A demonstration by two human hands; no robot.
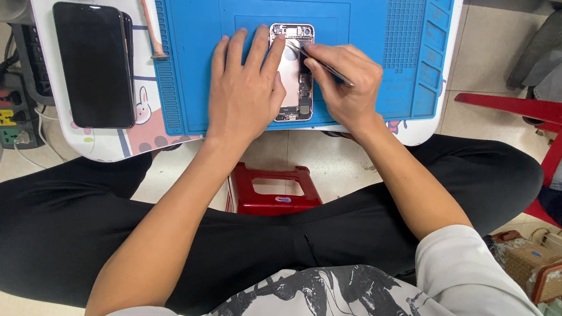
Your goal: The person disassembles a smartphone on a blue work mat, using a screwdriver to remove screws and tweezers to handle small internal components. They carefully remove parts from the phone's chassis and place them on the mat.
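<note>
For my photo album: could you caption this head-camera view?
Left hand steadies an opened phone on a blue mat while right hand works with tweezers.

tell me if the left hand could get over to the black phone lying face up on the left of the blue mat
Probably yes. The left hand rests on the opened phone on the blue mat, and the black phone lies to its left on the table. Only a thin pinkish tool lies between them, low enough to pass over.

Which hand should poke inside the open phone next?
Probably the right hand: it holds the tweezers, tips at the opened phone. The left hand lies flat, steadying the phone.
</note>
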